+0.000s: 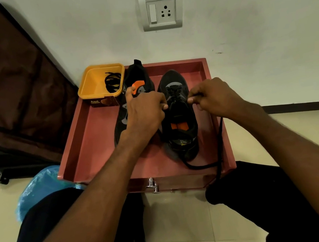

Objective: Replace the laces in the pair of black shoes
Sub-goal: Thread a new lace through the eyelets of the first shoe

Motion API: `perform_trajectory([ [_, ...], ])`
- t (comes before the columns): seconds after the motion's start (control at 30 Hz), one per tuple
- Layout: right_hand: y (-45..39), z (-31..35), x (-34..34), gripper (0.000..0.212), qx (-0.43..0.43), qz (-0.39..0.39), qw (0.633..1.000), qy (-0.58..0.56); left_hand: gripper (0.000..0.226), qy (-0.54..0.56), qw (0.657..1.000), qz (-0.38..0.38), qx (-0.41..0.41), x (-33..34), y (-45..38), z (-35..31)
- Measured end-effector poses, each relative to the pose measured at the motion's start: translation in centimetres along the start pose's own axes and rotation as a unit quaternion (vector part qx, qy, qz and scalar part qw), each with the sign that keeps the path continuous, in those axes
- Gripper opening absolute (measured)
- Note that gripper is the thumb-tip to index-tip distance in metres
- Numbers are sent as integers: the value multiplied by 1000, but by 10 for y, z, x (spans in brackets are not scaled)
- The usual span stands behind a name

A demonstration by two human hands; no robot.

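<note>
A reddish drawer (87, 144) with a chrome knob (152, 185) lay on the cream tiled floor (181, 217) against a white wall (245, 35). A grey switch and socket plate (161, 9) sat on that wall. A crumpled blue plastic bag (38, 186) lay just left of the drawer, and dark brown fabric (3, 82) hung further left.

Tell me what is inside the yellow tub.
A bundle of black laces lies inside the yellow tub, against its right wall. The rest of the visible floor is bare yellow. The near inner wall and the floor strip below it are hidden by the rim.
</note>
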State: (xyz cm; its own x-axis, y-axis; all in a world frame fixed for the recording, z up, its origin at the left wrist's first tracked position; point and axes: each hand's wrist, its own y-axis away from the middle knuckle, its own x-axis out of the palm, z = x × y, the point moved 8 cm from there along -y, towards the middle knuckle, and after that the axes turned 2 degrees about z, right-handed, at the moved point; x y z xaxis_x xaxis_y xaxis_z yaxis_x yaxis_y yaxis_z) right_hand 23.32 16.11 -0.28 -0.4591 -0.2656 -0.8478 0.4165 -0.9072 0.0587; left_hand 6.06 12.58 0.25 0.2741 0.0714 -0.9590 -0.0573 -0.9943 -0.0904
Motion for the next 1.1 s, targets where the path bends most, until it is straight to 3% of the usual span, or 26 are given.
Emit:
perform_trajectory([
  [0.1, 4, -10, 6, 21, 34, 5, 999, -34, 12, -8, 1000, -24, -4, -2, 2, 4],
  [0.17, 6, -17, 11, 25, 71, 43, 993, -88, 10, -6, 1000, -2, -18, -1, 1, 5],
  [0.27, 16, -23, 13, 35, 155, 111, 952, -239, 21, 95, 990, 50, -94, -4, -2, 20],
  [0.33, 21, -15, 5, 39, 167, 114, 936, -288, 36, 249, 955, 83, -139, -9, -2, 29],
  [0.43, 22, 21, -5, 38, 115, 94, 929, -340, 37, 471, 864, 79, -161, -31, 1, 18],
  [0.53, 18, 58, -28, 36, 73, 24, 923, -377, 34, 553, 822, 39, -131, -67, -3, 3],
  [0.63, 18, 83, -57, 33, 57, -50, 885, -460, 32, 583, 810, -7, -61, -106, -5, -13],
  [0.73, 24, 101, -74, 36, 58, -84, 866, -490, 31, 519, 852, -73, 23, -148, 1, -34],
  [0.8, 26, 104, -76, 41, 90, -68, 862, -495, 27, 438, 890, -92, 85, -166, 6, -53],
  [0.9, 30, 105, -66, 24, 148, 17, 825, -545, 21, 348, 917, -72, 182, -171, 17, -79],
  [1.0, 37, 105, -58, 21, 189, 79, 784, -586, 20, 391, 896, -52, 206, -159, 27, -72],
  [1.1, 36, 105, -59, 19, 212, 106, 746, -622, 20, 530, 835, -133, 70, -128, 13, -8],
])
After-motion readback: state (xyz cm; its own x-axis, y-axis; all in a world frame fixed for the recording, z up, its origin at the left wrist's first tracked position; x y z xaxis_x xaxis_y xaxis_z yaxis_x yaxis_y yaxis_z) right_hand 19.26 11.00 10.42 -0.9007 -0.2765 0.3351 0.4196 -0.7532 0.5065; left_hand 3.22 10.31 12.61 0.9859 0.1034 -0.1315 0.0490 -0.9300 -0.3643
